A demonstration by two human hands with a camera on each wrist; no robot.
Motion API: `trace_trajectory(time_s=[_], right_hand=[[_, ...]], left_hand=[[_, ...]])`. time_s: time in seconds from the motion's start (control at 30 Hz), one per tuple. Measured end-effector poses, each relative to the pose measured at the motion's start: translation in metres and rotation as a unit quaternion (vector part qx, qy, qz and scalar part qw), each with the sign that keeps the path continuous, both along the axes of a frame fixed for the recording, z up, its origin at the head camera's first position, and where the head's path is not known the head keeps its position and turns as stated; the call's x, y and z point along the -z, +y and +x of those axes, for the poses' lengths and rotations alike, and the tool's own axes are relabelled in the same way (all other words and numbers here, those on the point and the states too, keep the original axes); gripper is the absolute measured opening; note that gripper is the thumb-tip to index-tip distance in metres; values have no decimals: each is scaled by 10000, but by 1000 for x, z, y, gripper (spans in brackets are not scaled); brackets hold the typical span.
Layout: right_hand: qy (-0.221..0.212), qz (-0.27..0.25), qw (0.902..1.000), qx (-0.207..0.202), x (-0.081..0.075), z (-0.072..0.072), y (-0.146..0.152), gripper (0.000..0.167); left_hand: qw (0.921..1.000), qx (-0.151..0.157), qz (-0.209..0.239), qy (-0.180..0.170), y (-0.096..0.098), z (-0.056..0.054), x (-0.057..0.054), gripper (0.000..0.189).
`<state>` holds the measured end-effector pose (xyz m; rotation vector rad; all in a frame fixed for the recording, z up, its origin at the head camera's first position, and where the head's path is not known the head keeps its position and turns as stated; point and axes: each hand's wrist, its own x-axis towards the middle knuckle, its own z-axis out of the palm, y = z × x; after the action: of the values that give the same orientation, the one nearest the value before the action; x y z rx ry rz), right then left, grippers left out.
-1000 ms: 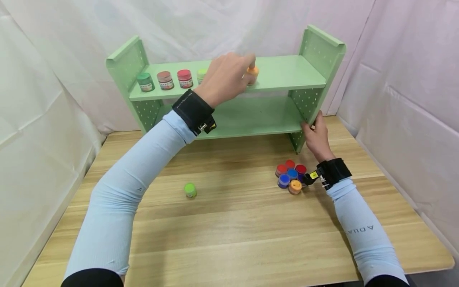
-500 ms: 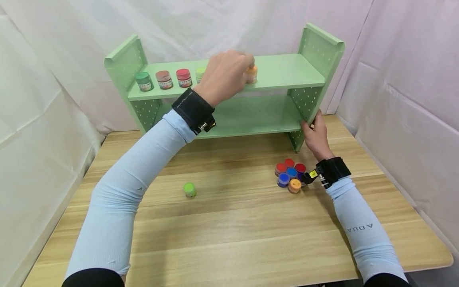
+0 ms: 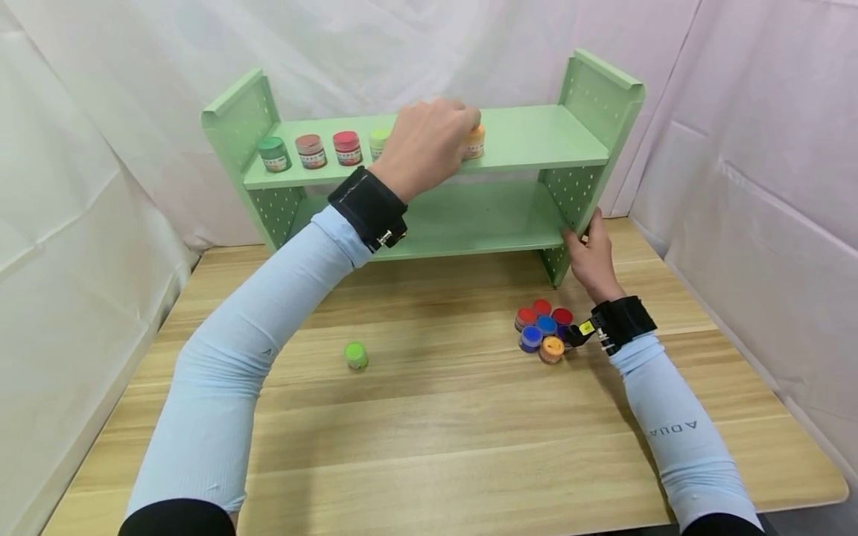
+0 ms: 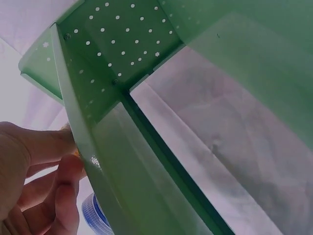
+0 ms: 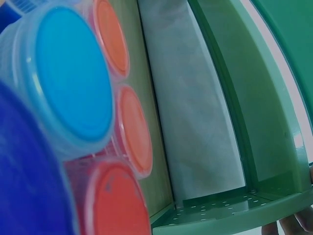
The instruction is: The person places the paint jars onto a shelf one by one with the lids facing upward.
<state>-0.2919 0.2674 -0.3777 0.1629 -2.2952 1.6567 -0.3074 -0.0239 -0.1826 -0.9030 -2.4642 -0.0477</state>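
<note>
In the head view my left hand [image 3: 429,141] pinches a small orange paint jar [image 3: 474,143] at the upper board of the green shelf [image 3: 529,134]. The left wrist view has the thumb and fingers [image 4: 49,147] around it at the board's front edge, hiding most of the jar. A blue-lidded jar [image 4: 95,215] shows beside them; in the head view the hand blocks it. At the shelf's right end, my right hand [image 3: 593,257] grips the side panel, thumb in front. Its fingers [image 5: 291,225] show under the panel in the right wrist view.
Left of my left hand, green [image 3: 273,154], brown [image 3: 310,151], red [image 3: 347,148] and lime [image 3: 378,141] jars line the upper board. A cluster of jars [image 3: 546,325] stands on the wooden table [image 3: 436,439] near my right wrist. One bright green jar [image 3: 356,355] stands apart.
The orange jar has come upright, and its label shows more than a second ago. My left hand has shifted slightly right; the right hand keeps its place on the panel.
</note>
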Motion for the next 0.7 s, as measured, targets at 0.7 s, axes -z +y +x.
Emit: trace_trajectory(time_s=[0.7], right_hand=[[137, -44, 9999, 26, 15, -11, 9, 63]], left_hand=[[9875, 1047, 1125, 338, -66, 50, 65, 30]])
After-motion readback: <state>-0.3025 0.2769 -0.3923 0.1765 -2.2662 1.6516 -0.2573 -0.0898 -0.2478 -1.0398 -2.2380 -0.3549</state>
